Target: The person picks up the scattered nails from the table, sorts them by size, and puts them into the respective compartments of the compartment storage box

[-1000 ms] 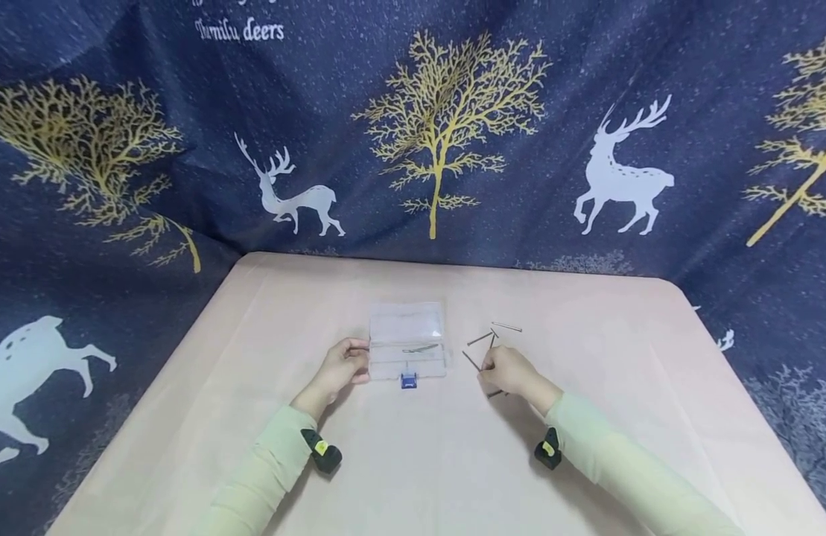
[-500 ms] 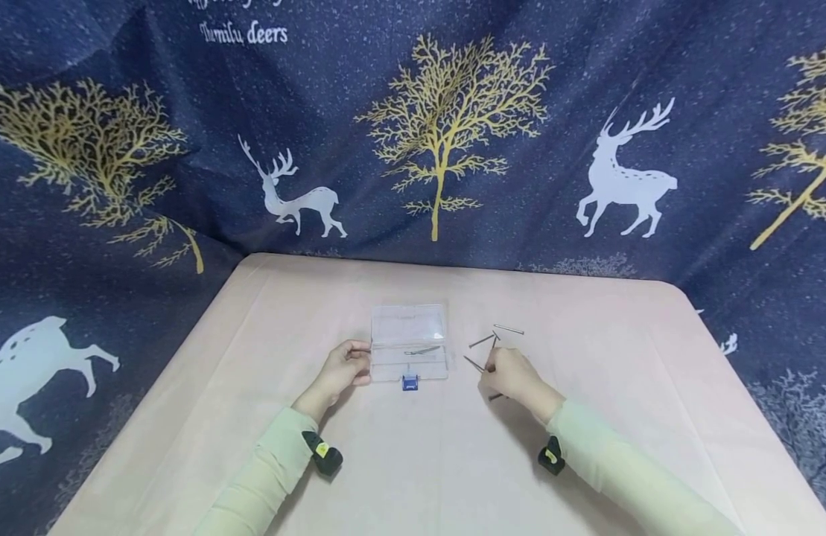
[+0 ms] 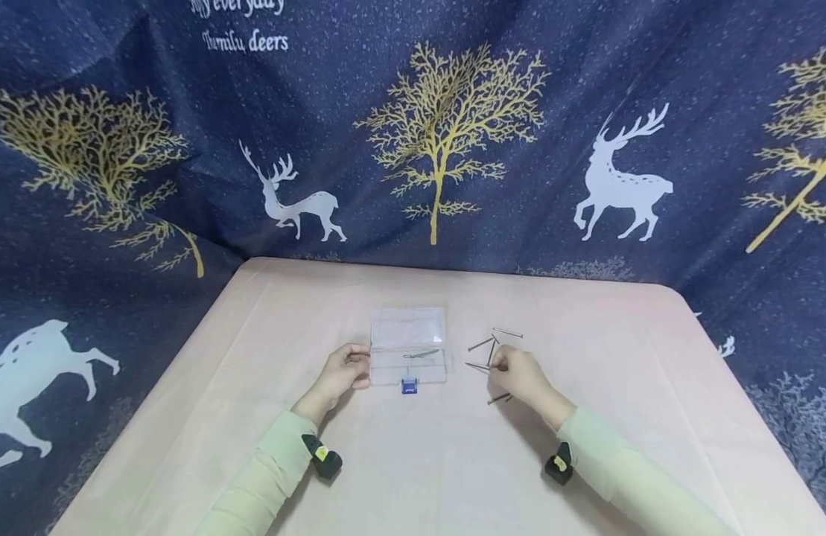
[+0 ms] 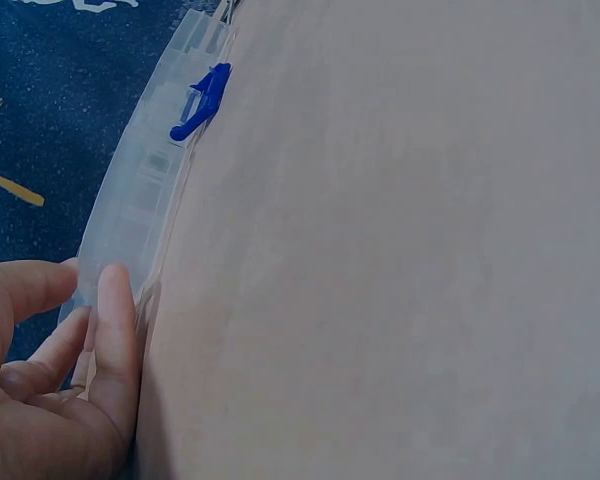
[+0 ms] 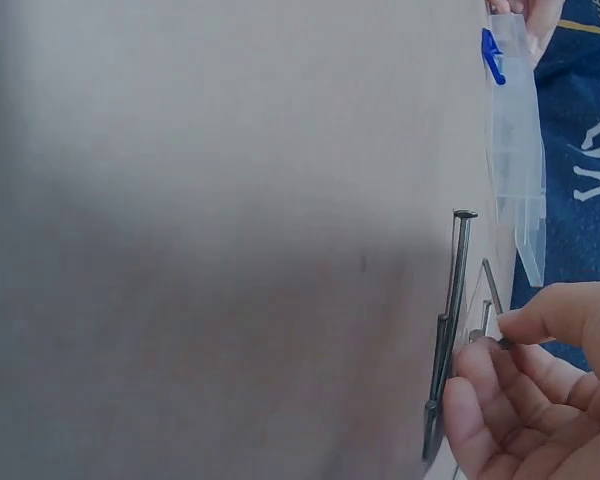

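Observation:
A clear plastic box [image 3: 386, 374] with a blue latch [image 3: 409, 386] lies with its lid [image 3: 407, 326] folded back. Inside its tray rest thin metal nails [image 3: 421, 353]. My left hand [image 3: 340, 370] holds the box's left end, with fingers at the corners, as the left wrist view [image 4: 65, 370] also has it. To the right of the box, my right hand [image 3: 523, 378] pinches a nail [image 3: 477, 366] near its head between thumb and fingertips; its point is turned toward the box. The right wrist view shows that nail [image 5: 492, 284] rising from the fingertips.
Loose nails lie around my right hand: one at the back [image 3: 508, 333], another nearer the box [image 3: 480, 344], a nail just beyond the fingers [image 3: 491, 353], and more on the near side [image 3: 498, 399]. A pale cloth covers the table [image 3: 413, 461]; a dark printed curtain [image 3: 386, 186] hangs behind.
My right hand has shifted slightly right, and the pinched nail has swung to a flatter angle, its point still toward the box. My left hand and the box have stayed in place.

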`<move>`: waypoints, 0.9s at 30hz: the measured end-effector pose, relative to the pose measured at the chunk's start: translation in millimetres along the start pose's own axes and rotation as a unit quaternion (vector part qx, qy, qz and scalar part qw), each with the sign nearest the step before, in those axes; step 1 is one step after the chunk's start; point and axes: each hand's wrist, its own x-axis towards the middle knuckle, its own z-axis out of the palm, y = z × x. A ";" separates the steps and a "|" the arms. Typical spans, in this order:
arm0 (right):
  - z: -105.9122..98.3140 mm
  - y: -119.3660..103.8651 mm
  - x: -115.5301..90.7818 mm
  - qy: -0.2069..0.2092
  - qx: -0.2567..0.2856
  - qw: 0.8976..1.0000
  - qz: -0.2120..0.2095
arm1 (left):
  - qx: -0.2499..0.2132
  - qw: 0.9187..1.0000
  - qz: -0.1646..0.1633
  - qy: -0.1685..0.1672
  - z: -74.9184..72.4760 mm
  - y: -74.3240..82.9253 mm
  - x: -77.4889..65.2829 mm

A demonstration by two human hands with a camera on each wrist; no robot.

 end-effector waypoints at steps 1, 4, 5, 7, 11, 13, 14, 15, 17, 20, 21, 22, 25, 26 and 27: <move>-0.7 1.5 -0.7 0.003 0.013 1.000 0.002 | -0.001 1.000 0.001 -0.001 0.2 -0.1 -0.1; -2.5 5.4 -2.0 0.017 0.054 0.998 0.021 | -0.002 1.000 0.001 0.002 0.6 -0.2 0.3; -3.0 6.7 -2.4 0.022 0.063 0.997 0.026 | -0.002 1.000 0.002 0.002 0.7 0.1 0.0; -3.9 8.2 -3.0 0.032 0.089 0.995 0.038 | -0.001 1.000 0.002 0.002 0.8 0.8 -0.4; -5.3 9.4 -4.4 0.039 0.138 0.987 0.067 | 0.001 1.000 0.000 0.004 0.7 1.6 -1.5; -5.8 9.7 -5.3 0.038 0.157 0.983 0.086 | 0.000 1.000 0.000 0.004 0.7 1.7 -1.6; -6.1 9.8 -5.5 0.036 0.163 0.982 0.093 | 0.001 1.000 0.002 0.004 0.6 1.8 -1.7; -6.3 10.1 -5.8 0.034 0.167 0.981 0.097 | 0.000 1.000 0.002 0.004 0.6 2.0 -1.8; -6.5 10.1 -6.9 0.029 0.172 0.979 0.103 | 0.000 1.000 0.001 0.005 0.8 2.4 -2.1; -7.1 9.9 -8.3 0.024 0.187 0.977 0.103 | 0.003 1.000 0.004 0.004 0.9 2.6 -3.1; -7.4 9.7 -8.7 0.025 0.192 0.976 0.103 | 0.003 1.000 0.003 0.005 1.0 2.8 -3.4; -7.7 9.3 -9.2 0.025 0.200 0.974 0.105 | 0.004 1.000 0.002 0.005 1.2 2.8 -3.4; -8.9 7.4 -10.7 0.032 0.242 0.963 0.115 | 0.006 1.000 0.004 0.005 1.5 2.0 -3.0; -9.2 7.0 -11.4 0.032 0.252 0.960 0.120 | 0.005 1.000 0.002 0.005 1.7 1.6 -2.9; -9.5 6.7 -12.2 0.033 0.263 0.956 0.125 | 0.005 1.000 -0.001 0.005 1.9 1.1 -2.9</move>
